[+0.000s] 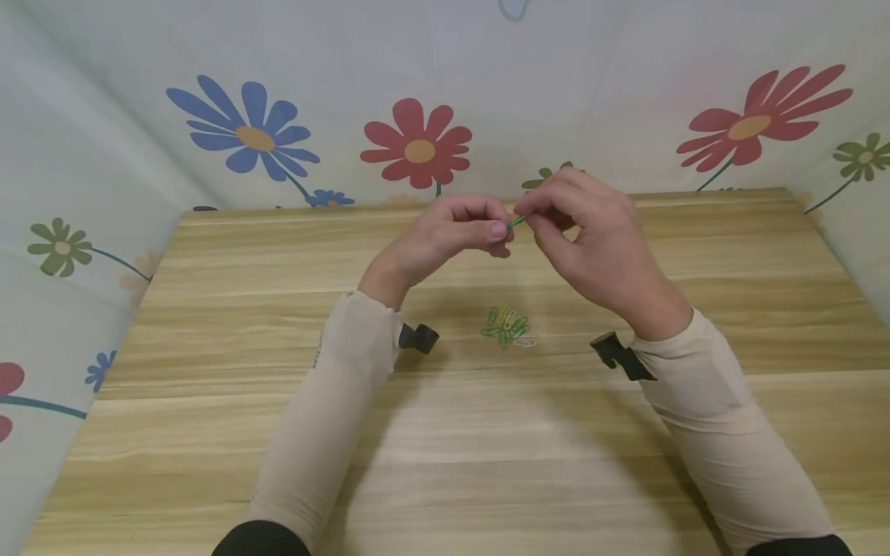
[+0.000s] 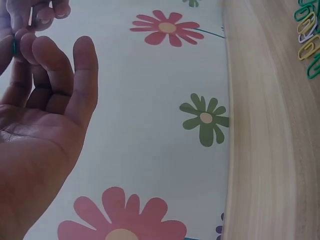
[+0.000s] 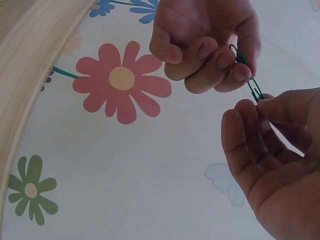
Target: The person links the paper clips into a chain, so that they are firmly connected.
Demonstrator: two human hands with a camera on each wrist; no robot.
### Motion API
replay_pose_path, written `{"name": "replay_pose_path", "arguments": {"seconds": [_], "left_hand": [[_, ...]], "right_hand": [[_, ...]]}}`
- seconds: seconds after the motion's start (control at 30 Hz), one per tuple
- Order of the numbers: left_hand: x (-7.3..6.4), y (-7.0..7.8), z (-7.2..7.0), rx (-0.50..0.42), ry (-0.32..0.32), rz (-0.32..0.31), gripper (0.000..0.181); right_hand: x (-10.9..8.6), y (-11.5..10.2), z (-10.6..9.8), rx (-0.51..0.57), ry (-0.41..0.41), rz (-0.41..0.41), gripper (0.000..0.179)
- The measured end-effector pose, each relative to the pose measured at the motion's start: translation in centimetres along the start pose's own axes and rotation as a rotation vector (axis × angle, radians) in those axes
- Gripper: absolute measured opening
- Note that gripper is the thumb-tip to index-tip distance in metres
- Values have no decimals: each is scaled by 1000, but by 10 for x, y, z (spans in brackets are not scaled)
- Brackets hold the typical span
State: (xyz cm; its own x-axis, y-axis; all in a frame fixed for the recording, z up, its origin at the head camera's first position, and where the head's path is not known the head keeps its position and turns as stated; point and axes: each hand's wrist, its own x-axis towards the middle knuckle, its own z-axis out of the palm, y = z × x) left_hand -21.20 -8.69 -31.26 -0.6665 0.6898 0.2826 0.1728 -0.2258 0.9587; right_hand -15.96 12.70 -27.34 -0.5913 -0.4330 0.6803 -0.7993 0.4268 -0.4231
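Note:
Both hands are raised over the far part of the table, fingertips close together. My left hand (image 1: 445, 235) pinches a green paper clip (image 3: 241, 56) between thumb and index finger, its other fingers curled in. From the other side, my right hand (image 1: 601, 243) pinches a second green paper clip (image 3: 256, 91) by its end. The two clips meet at the left fingertips in the right wrist view; whether they are linked I cannot tell. In the left wrist view only a sliver of green shows between the fingers.
A small pile of green, yellow and white paper clips (image 1: 514, 332) lies on the wooden table (image 1: 445, 448), below and nearer than the hands. Behind the table's far edge hangs a white cloth (image 1: 556, 77) printed with flowers. Black mounts (image 1: 419, 337) stick out from both wrists.

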Motion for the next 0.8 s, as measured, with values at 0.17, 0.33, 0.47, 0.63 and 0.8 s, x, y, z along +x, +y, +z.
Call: {"name": "replay_pose_path", "arguments": {"seconds": [0.17, 0.33, 0.47, 0.63, 0.8], "left_hand": [[-1, 3, -3, 60, 19, 3, 12], [-5, 11, -9, 146, 51, 4, 9], [-11, 18, -18, 234, 106, 35, 7], [-17, 24, -25, 279, 144, 96, 7], [-18, 27, -27, 299, 156, 148, 6]], "right_hand": [[0, 0, 1, 3, -6, 25, 13], [-1, 4, 1, 0, -77, 191, 21], [-2, 16, 6, -38, -273, 372, 21], [-9, 35, 24, -64, -536, 460, 15], [-18, 46, 47, -62, -690, 466, 13]]}}
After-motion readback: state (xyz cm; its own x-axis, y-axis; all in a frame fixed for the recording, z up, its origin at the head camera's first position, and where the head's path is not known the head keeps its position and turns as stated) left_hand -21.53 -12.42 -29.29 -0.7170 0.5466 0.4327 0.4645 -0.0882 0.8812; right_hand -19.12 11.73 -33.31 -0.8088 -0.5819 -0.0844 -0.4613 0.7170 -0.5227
